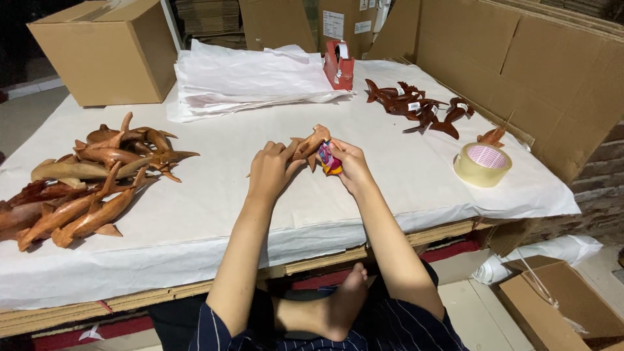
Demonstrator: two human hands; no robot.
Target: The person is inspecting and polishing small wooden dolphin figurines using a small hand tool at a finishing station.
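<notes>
My left hand (270, 170) and my right hand (351, 166) meet over the middle of the paper-covered table (214, 214). Between them is a small carved wooden dolphin (311, 143), gripped by the left hand's fingers from the left side. The right hand presses a small red, yellow and blue object (329, 160) against the dolphin's underside. What that object is I cannot tell. A pile of light-brown wooden dolphins (91, 179) lies at the left. A smaller group of dark reddish dolphins (416, 107) lies at the back right.
A stack of white paper sheets (250, 78) lies at the back, with a red tape dispenser (338, 65) beside it. A roll of clear tape (482, 164) sits at the right. Cardboard boxes (107, 49) and flat cardboard stand around the table. My bare foot (338, 305) rests below the edge.
</notes>
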